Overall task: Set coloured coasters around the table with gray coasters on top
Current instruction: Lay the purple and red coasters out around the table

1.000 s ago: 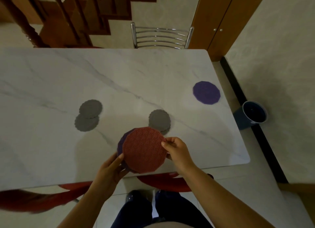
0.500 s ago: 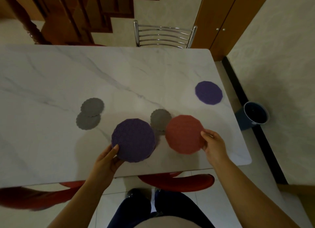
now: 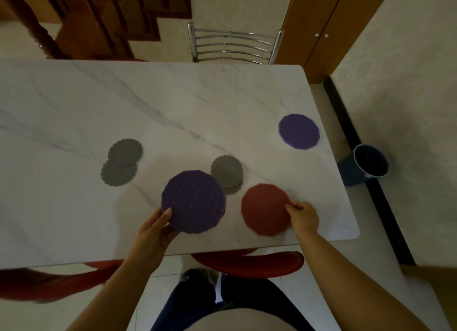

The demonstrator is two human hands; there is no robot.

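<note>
My left hand (image 3: 158,228) grips a stack of large coasters with a purple coaster (image 3: 193,201) on top, held just above the near table edge. My right hand (image 3: 303,217) pinches the right rim of a red coaster (image 3: 265,209), which sits low over or on the marble near the front right. A second purple coaster (image 3: 299,131) lies flat at the right edge. Two overlapping gray coasters (image 3: 122,161) lie to the left, and a small gray stack (image 3: 227,171) lies between the held purple and red ones.
The white marble table (image 3: 173,103) runs off to the left. A chrome chair (image 3: 233,45) stands at the far side, a red chair (image 3: 249,262) under the near edge. A dark blue bin (image 3: 366,163) sits on the floor to the right.
My right hand has drawn the red coaster off the stack and carried it right and down toward the table. The left hand keeps the purple-topped stack almost still.
</note>
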